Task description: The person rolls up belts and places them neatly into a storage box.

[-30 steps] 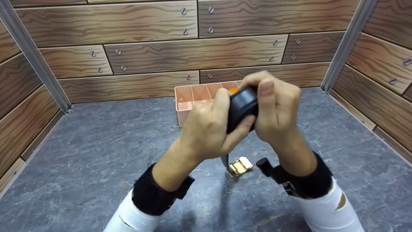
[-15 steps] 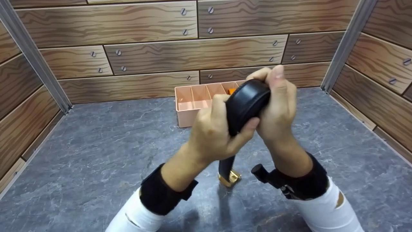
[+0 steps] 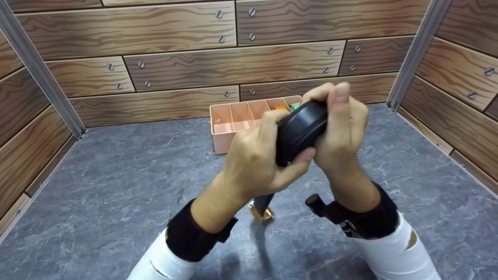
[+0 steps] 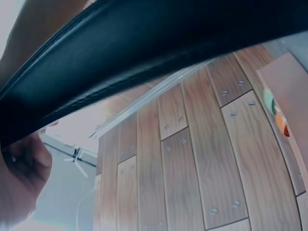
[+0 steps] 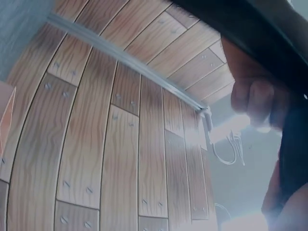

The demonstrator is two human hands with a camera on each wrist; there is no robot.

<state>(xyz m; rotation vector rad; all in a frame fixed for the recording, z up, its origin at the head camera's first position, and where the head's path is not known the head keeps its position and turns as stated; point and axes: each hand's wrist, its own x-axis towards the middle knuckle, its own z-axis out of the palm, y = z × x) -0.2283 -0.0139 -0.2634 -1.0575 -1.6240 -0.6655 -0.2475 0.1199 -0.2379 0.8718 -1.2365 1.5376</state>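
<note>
A black leather belt is bent into a thick coil or loop between both hands, above the tabletop. My left hand grips the coil's left side, thumb across its near face. On its right side my right hand holds the coil, with the thumb pointing up. Below the left hand hangs the belt's end with a gold buckle; whether the buckle touches the table cannot be told. A stitched length of the belt crosses the left wrist view. Dark in the right wrist view, the belt partly hides the fingers.
Behind the hands stands a pink divided box. An orange item and a green item are in its right-hand compartments. Wood-patterned walls enclose the grey marbled tabletop.
The hanging buckle has swung leftward below the hands. The coil has turned a little and moved slightly right. Both hands keep their hold on the belt, and the green item has come into sight.
</note>
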